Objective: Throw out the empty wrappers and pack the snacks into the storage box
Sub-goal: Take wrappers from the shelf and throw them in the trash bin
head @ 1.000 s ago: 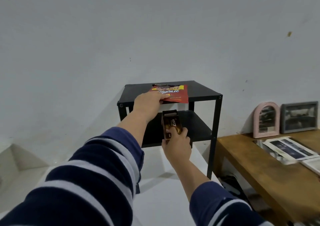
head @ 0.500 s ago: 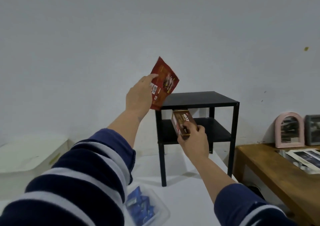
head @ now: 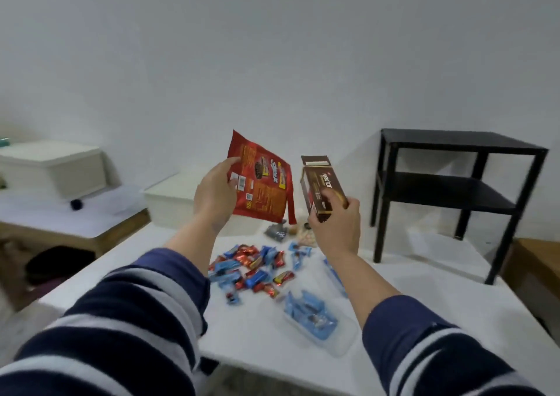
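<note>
My left hand holds a flat red snack bag, torn open, up over the white table. My right hand grips a brown Nextar carton with its top flap open, just right of the bag. Below them a pile of small blue and red wrapped snacks lies on the table. A clear plastic container with blue packets sits nearer me. A white storage box stands at the table's far left edge.
A black two-shelf metal rack stands on the table's right end, both shelves bare. A dark small packet and pale snacks lie behind the pile. A second white box sits on a low wooden bench at left.
Both hands lifted the red bag and brown carton off the black rack and carried them left over the table. The view swung left and down, revealing the snack pile and boxes.
</note>
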Tool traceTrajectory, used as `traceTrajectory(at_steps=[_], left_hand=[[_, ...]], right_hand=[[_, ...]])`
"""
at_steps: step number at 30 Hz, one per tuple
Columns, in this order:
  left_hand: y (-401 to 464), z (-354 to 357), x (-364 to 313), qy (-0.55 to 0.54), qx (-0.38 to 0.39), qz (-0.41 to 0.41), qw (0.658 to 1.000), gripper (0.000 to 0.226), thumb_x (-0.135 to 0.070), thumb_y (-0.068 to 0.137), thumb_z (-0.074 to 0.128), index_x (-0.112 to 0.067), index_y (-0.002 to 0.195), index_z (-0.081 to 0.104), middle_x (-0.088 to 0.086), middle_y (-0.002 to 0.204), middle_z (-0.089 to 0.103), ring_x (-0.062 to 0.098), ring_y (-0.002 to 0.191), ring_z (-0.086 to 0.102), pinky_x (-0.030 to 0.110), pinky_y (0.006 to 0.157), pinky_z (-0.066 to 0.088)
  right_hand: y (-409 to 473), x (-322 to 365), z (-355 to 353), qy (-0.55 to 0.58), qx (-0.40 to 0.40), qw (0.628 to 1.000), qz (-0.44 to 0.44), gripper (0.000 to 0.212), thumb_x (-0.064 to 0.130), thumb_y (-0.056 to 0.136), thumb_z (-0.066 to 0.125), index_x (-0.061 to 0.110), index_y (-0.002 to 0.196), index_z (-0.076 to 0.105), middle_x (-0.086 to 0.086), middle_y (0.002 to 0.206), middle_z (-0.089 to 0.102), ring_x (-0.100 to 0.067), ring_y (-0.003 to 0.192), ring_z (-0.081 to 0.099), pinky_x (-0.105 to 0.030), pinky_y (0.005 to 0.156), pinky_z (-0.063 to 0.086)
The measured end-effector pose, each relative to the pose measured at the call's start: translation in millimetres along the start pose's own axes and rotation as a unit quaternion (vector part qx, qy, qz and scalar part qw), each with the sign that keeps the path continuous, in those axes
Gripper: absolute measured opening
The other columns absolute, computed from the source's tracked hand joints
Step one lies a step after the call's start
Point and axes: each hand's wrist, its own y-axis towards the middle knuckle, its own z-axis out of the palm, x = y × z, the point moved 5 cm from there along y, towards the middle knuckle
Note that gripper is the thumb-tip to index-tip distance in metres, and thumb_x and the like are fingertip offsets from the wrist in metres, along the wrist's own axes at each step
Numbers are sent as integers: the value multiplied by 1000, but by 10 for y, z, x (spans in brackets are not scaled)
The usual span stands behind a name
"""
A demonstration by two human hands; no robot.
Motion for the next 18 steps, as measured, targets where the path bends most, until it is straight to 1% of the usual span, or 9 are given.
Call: traceTrajectory(at_steps=[3, 5, 6, 7, 9, 11, 13, 16, 18], left_hand=[[-274, -591, 513, 50, -34, -42, 997, 40, -18, 100, 45, -26, 139, 44, 5, 133, 55, 16, 102, 57, 22, 68, 48], [-442, -976, 907, 65, -52, -81, 993, 39, -18, 100, 45, -26, 138, 44, 7, 130, 57, 17, 97, 58, 19, 62, 47], [-528, -1168, 1122, 75, -66, -99, 990, 39, -17, 100, 46, -27, 138, 45, 7, 128, 58, 17, 95, 58, 21, 61, 48], [-622, -1361, 1337, 85, -81, -116, 986, 40, -16, 99, 48, -28, 137, 46, 7, 126, 60, 19, 96, 59, 25, 65, 50], [-833, -1744, 1764, 99, -114, -156, 976, 43, -12, 96, 53, -27, 135, 48, 6, 125, 61, 20, 100, 60, 28, 74, 51], [-1063, -2080, 2147, 109, -139, -197, 964, 44, -9, 94, 55, -24, 135, 50, 4, 127, 60, 17, 102, 58, 24, 72, 48], [-1282, -2360, 2529, 122, -159, -239, 950, 44, -9, 94, 55, -25, 135, 50, 5, 128, 59, 18, 101, 60, 25, 71, 51], [-1598, -2772, 3020, 150, -181, -306, 922, 43, -12, 95, 54, -27, 135, 49, 7, 126, 61, 21, 98, 63, 33, 74, 57], [-1792, -2992, 3262, 162, -196, -348, 902, 41, -12, 95, 55, -23, 135, 50, 7, 126, 60, 20, 99, 61, 24, 73, 53]], right_hand=[[-332, 449, 500, 44, 63, 996, -45, 54, 32, 84, 66, 26, 135, 49, -6, 133, 38, -22, 117, 49, -33, 98, 49], [-599, 729, 887, 84, 118, 986, -77, 55, 34, 84, 66, 24, 136, 49, -6, 132, 39, -20, 117, 49, -33, 98, 50], [-745, 863, 1081, 105, 149, 979, -87, 56, 34, 84, 67, 23, 136, 50, -6, 131, 40, -18, 117, 50, -32, 98, 49], [-894, 980, 1282, 130, 184, 970, -90, 57, 34, 83, 68, 22, 136, 50, -5, 130, 40, -17, 116, 51, -32, 98, 49], [-1203, 1215, 1689, 177, 254, 946, -92, 61, 35, 82, 70, 21, 138, 50, -3, 130, 39, -15, 114, 52, -28, 96, 49], [-1513, 1454, 2097, 192, 325, 920, -101, 66, 34, 81, 73, 19, 140, 47, -2, 130, 38, -10, 113, 48, -18, 95, 41], [-1780, 1655, 2508, 210, 384, 893, -103, 70, 31, 79, 75, 17, 141, 45, -2, 130, 37, -8, 112, 46, -13, 95, 35], [-2190, 1966, 3139, 227, 474, 845, -103, 72, 30, 78, 76, 18, 141, 44, -2, 131, 37, -6, 110, 43, -11, 93, 33], [-2430, 2157, 3489, 236, 518, 815, -108, 72, 32, 78, 76, 20, 141, 44, -2, 130, 38, -5, 109, 45, -13, 92, 35]])
